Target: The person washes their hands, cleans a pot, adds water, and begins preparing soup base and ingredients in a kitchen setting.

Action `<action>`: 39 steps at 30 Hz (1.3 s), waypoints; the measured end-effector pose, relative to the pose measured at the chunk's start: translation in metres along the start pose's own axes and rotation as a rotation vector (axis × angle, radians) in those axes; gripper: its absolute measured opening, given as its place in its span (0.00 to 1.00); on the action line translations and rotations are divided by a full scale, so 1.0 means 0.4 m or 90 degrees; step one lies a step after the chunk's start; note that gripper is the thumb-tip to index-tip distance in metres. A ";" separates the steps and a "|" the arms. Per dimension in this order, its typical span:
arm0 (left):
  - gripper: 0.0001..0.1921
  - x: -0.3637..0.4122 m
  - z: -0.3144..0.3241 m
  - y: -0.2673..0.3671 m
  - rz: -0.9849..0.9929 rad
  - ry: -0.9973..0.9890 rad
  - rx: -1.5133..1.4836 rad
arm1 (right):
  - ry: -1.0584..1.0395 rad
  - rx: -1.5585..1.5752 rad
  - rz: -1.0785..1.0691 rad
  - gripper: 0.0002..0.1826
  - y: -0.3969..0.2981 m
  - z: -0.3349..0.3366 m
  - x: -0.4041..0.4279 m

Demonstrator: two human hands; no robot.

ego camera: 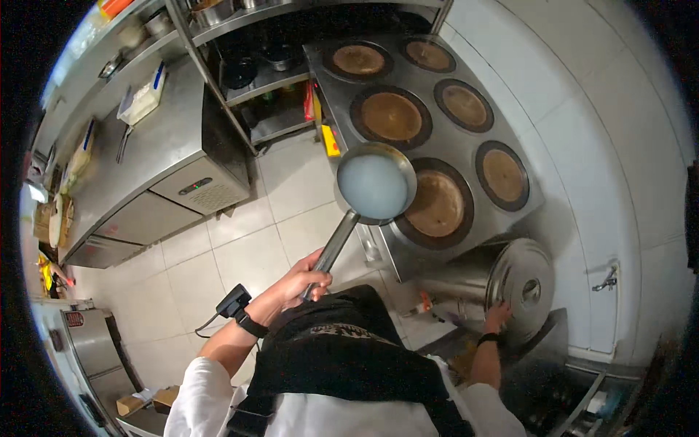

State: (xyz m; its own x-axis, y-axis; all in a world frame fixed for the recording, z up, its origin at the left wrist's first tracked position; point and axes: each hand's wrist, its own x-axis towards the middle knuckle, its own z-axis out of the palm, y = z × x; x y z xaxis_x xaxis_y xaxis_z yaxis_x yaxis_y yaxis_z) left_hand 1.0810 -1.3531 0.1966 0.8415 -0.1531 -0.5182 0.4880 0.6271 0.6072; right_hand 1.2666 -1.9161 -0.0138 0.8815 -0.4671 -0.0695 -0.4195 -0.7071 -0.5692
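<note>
My left hand (303,278) is wrapped around the long metal handle of a saucepan (404,164). Cloudy whitish liquid (374,185) fills much of the pan, which is held over the front edge of the stove. To the right, my right hand (498,317) touches the edge of the metal lid (519,267) on a large steel stockpot (458,284). The lid covers the pot's mouth, and its loop handle lies beyond my fingers. Whether those fingers grip the rim or only rest on it is unclear.
The steel stove (426,134) has several round brown cooking plates. Along the left runs a steel counter (164,131) bearing a white plastic tub (143,101) and tongs (124,145). A metal shelf post (191,54) stands between them. A tap (605,279) juts from the right wall.
</note>
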 end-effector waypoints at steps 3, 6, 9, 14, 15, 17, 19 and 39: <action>0.31 0.024 -0.011 0.008 -0.011 -0.019 -0.001 | 0.058 0.209 0.033 0.14 0.149 0.021 0.032; 0.31 -0.001 0.001 -0.003 0.018 -0.018 -0.016 | -0.011 0.254 0.081 0.11 0.127 0.029 0.007; 0.32 0.004 0.002 0.006 0.027 -0.046 0.000 | -0.041 0.635 0.113 0.15 0.126 0.015 -0.015; 0.32 -0.003 0.026 -0.028 0.037 -0.055 0.032 | 0.011 0.640 -0.094 0.16 -0.074 -0.039 -0.163; 0.29 -0.006 0.021 -0.032 0.054 -0.057 0.038 | 0.045 0.573 -0.173 0.16 -0.124 -0.057 -0.215; 0.28 -0.009 0.020 -0.018 0.062 -0.059 0.054 | 0.032 0.582 -0.162 0.16 -0.224 -0.087 -0.294; 0.26 0.013 0.025 -0.006 0.077 -0.073 0.076 | 0.049 0.544 -0.216 0.16 -0.259 -0.097 -0.322; 0.35 0.066 0.004 -0.016 0.128 -0.135 0.250 | -0.178 0.486 -0.326 0.07 -0.353 -0.042 -0.912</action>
State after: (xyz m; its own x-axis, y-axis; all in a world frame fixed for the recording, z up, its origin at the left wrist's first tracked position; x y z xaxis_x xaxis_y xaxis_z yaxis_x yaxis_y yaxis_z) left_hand 1.1003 -1.3623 0.1799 0.9371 -0.2362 -0.2572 0.3265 0.3316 0.8851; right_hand 1.0007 -1.6548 0.1060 0.9797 0.0156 0.1997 0.1986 -0.2075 -0.9579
